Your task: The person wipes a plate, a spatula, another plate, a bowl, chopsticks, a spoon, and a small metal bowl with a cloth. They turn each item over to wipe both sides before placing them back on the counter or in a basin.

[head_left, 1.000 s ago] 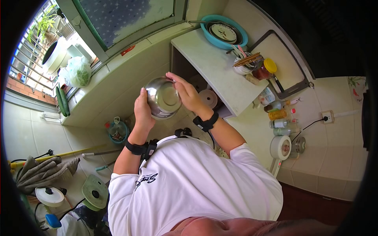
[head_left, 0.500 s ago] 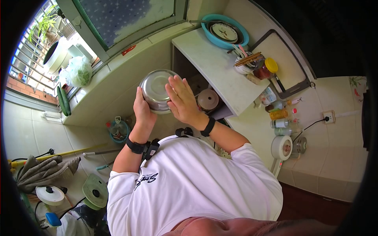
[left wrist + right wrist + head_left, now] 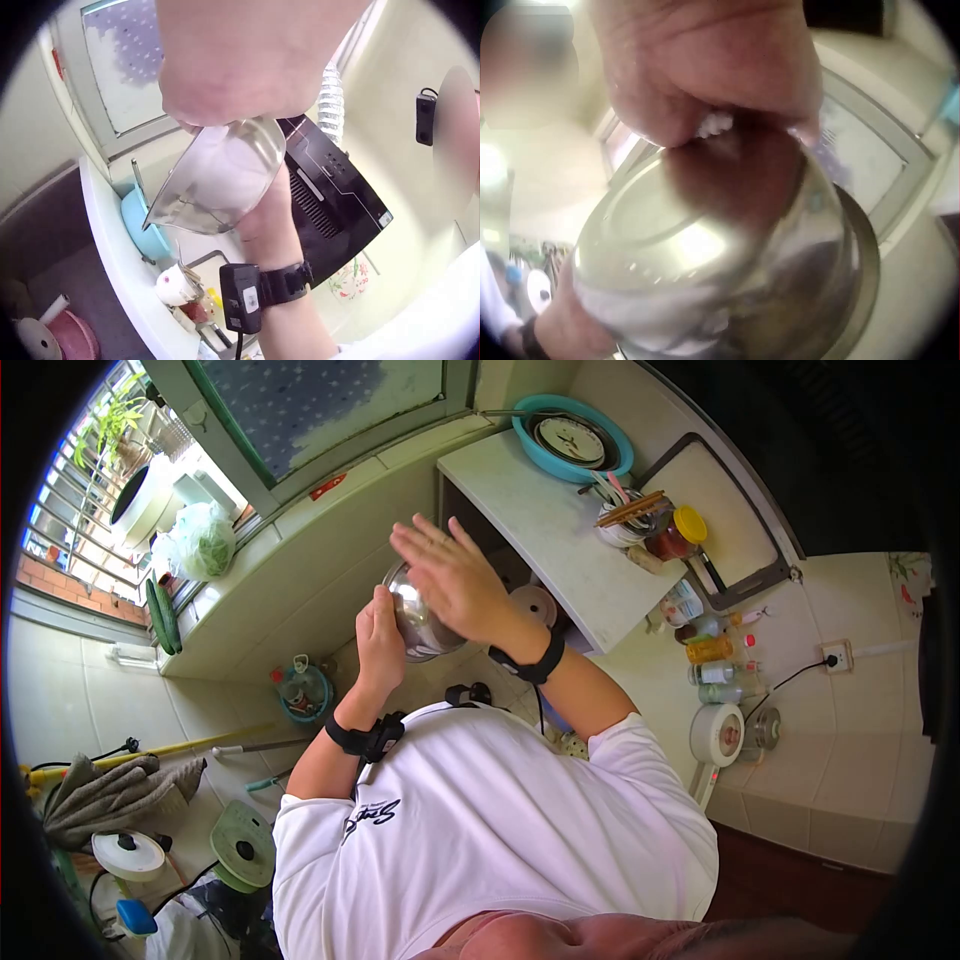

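Note:
A shiny steel bowl [image 3: 411, 618] is held up in front of the chest, tilted, its flat base turned toward the right hand. My left hand [image 3: 381, 640] grips it at the side, thumb along the metal. With fingers straight and slightly spread, my right hand [image 3: 455, 582] lies across the base and hides much of the bowl in the head view. In the right wrist view the palm [image 3: 712, 67] is right at the base, with a small white bumpy patch showing beneath it. The left wrist view looks into the bowl's bright inner wall [image 3: 232, 172].
A white counter [image 3: 540, 510] holds a blue basin [image 3: 523, 435] with dishes and a utensil cup [image 3: 620, 532]. Bottles [image 3: 710, 650] line the right wall. Cucumbers [image 3: 162, 615] and a bagged vegetable [image 3: 205, 540] lie on the sill at left. A small bucket [image 3: 305, 710] stands below.
The right hand has swung from the bowl's right side up and across its base. The bowl has shifted and tilted in the left hand's hold, moving slightly right over the last half second.

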Tool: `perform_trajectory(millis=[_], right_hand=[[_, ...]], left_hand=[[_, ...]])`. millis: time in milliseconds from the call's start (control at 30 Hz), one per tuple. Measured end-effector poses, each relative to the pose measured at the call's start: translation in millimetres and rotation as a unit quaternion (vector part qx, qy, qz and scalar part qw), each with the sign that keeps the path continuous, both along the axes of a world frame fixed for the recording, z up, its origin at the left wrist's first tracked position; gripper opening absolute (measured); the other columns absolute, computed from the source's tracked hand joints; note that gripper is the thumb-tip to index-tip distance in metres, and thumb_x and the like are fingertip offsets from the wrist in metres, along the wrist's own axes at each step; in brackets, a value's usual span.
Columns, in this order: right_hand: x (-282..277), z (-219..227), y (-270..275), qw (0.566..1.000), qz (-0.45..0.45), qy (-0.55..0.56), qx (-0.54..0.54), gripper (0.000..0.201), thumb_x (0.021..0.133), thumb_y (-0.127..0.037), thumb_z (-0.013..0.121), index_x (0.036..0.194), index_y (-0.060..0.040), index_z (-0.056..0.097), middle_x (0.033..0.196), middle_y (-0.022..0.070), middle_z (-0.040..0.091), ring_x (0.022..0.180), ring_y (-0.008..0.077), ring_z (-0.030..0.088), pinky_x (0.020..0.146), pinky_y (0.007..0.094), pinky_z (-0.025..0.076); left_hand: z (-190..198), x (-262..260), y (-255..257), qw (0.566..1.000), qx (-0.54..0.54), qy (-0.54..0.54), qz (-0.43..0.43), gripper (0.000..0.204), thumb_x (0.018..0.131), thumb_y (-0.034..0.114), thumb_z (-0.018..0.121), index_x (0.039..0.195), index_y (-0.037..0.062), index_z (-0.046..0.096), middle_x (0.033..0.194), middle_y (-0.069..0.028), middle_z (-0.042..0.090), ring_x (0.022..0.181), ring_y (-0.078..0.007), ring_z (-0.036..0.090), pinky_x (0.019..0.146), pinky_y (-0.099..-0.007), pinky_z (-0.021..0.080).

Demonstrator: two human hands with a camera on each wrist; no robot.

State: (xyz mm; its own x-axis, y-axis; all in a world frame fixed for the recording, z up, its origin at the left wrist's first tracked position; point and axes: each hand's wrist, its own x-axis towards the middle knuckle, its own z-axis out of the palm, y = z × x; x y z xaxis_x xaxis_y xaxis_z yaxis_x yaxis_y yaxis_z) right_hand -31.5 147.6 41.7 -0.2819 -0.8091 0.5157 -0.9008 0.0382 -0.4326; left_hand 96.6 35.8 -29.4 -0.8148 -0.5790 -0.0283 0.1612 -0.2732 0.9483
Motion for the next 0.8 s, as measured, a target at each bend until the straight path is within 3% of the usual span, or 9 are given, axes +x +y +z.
perform_trajectory(millis=[33,100,167,233,333,400,533,633,800], right_hand=[[-11.1,-4.6,1.4,1.0,-0.002,0.0,0.0,0.046,0.101,-0.023,0.045,0.144,-0.0055,0.047,0.149,0.0129,0.046,0.144,0.0321,0.033,0.118,0.0517,0.019],[-33.1,-20.2,6.6,0.974,0.065,-0.215,0.01,0.046,0.104,-0.027,0.043,0.144,-0.0045,0.047,0.147,0.0127,0.048,0.142,0.0332,0.037,0.118,0.0514,0.018],[-41.7,-34.7,8.9,0.956,0.09,-0.278,0.012,0.046,0.106,-0.027,0.038,0.144,-0.0026,0.047,0.149,0.0109,0.047,0.141,0.0266,0.04,0.117,0.0461,0.024],[-36.6,-37.2,13.5,0.838,0.165,-0.518,-0.042,0.048,0.107,-0.029,0.038,0.146,-0.0016,0.044,0.149,0.0103,0.047,0.137,0.0191,0.042,0.114,0.0395,0.032],[-25.2,-39.6,16.9,0.82,0.165,-0.539,-0.101,0.05,0.108,-0.031,0.036,0.147,0.0,0.041,0.147,0.0107,0.048,0.134,0.0155,0.043,0.111,0.0342,0.036],[-16.3,-46.2,17.0,0.805,0.147,-0.56,-0.129,0.05,0.108,-0.031,0.036,0.147,0.0,0.04,0.146,0.0113,0.049,0.134,0.0165,0.044,0.11,0.0333,0.036],[-3.0,-57.0,8.5,0.775,0.113,-0.586,-0.208,0.05,0.109,-0.03,0.035,0.149,0.0003,0.038,0.145,0.0131,0.048,0.132,0.0178,0.044,0.111,0.0309,0.033],[14.9,-61.1,1.9,0.735,0.061,-0.618,-0.273,0.052,0.108,-0.027,0.037,0.153,-0.0024,0.03,0.138,0.0102,0.054,0.125,0.0164,0.05,0.108,0.0306,0.037],[35.4,-70.4,-3.1,0.779,-0.052,-0.562,-0.273,0.05,0.108,-0.023,0.035,0.153,-0.0036,0.029,0.138,0.0094,0.054,0.125,0.0146,0.05,0.106,0.0286,0.038]], left_hand=[[8.0,4.0,0.9,1.0,0.0,0.0,-0.002,0.045,0.107,0.037,0.04,0.082,0.0059,0.062,0.068,0.0071,0.055,0.059,-0.0024,0.045,0.053,-0.0219,0.036],[17.3,11.3,1.0,0.996,-0.076,-0.022,-0.046,0.044,0.107,0.035,0.04,0.084,0.0049,0.062,0.073,0.0038,0.059,0.062,-0.004,0.05,0.056,-0.0225,0.04],[16.4,11.3,1.8,0.997,-0.066,0.002,-0.034,0.044,0.107,0.036,0.041,0.086,0.0038,0.063,0.076,0.0019,0.061,0.064,-0.0053,0.052,0.058,-0.023,0.042],[13.7,9.4,1.5,0.998,-0.057,0.026,-0.02,0.045,0.107,0.036,0.041,0.088,0.0027,0.064,0.078,-0.0001,0.064,0.066,-0.0067,0.055,0.06,-0.0235,0.044],[22.7,6.9,4.5,0.999,-0.007,0.033,0.016,0.049,0.106,0.039,0.041,0.083,0.0026,0.063,0.07,0.0008,0.061,0.058,-0.0054,0.052,0.052,-0.0226,0.041],[39.0,4.8,6.7,0.988,0.13,0.053,0.056,0.046,0.106,0.039,0.042,0.098,0.0003,0.064,0.088,-0.0064,0.068,0.075,-0.0123,0.063,0.068,-0.0277,0.052],[33.6,-4.2,0.1,0.974,0.187,0.074,0.103,0.048,0.106,0.041,0.039,0.117,-0.0004,0.059,0.111,-0.0109,0.066,0.099,-0.0188,0.064,0.089,-0.0345,0.051],[37.3,-11.1,-2.0,0.96,0.226,0.11,0.121,0.047,0.107,0.04,0.037,0.119,0.0003,0.059,0.113,-0.0105,0.066,0.102,-0.0195,0.064,0.091,-0.0353,0.051],[24.0,-22.6,-7.5,0.951,0.247,0.117,0.147,0.046,0.108,0.038,0.035,0.119,0.0009,0.059,0.113,-0.01,0.066,0.103,-0.0197,0.064,0.093,-0.035,0.051]])
